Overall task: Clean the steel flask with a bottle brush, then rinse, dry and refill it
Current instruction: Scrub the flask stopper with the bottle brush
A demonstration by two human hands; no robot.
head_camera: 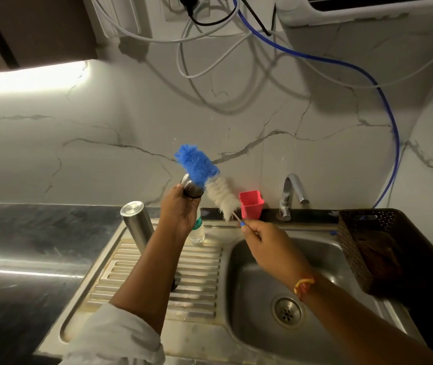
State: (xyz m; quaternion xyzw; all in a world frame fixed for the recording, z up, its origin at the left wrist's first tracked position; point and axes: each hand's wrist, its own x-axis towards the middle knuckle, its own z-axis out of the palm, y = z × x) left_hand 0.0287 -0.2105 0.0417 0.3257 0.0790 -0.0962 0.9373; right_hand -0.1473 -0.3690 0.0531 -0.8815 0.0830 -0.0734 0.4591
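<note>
A steel flask (136, 222) stands on the ribbed drainboard (197, 272), left of my arms. My left hand (178, 209) grips a small steel piece with a black ring (190, 187), which looks like the flask's cap, and holds it up above the drainboard. My right hand (265, 243) pinches the thin handle of a bottle brush (210, 180) over the sink's left edge. The brush points up and to the left. Its blue bristle tip lies against the steel piece, and its white bristles are lower down.
A clear plastic bottle (198, 231) stands behind my left wrist. A red cup (251, 204) and a chrome tap (292, 193) sit at the back rim. The sink basin (249, 285) has a drain (286, 312). A brown perforated basket (368, 238) stands right; tubes hang on the wall.
</note>
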